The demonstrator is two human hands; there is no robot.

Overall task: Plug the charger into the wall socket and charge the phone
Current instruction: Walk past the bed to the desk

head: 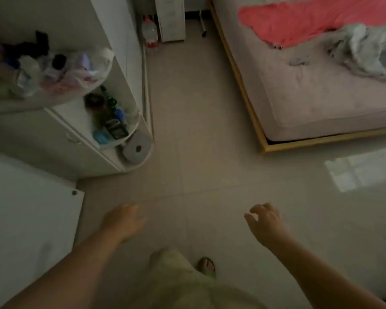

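No charger, phone or wall socket shows in the head view. My left hand (pixel 125 221) hangs over the tiled floor at lower centre-left, fingers loosely spread and holding nothing. My right hand (pixel 265 223) is out at lower centre-right, fingers slightly curled and apart, also with nothing in it. Both hands are blurred. Below them I see my own clothing and a foot in a sandal (pixel 206 266).
A white cabinet with rounded open shelves (pixel 120 121) full of bottles and bags stands at the left, with a paper roll (pixel 136 148) on the lowest shelf. A white panel (pixel 29 210) is at lower left. A low bed (pixel 321 90) with pink cloth fills the upper right.
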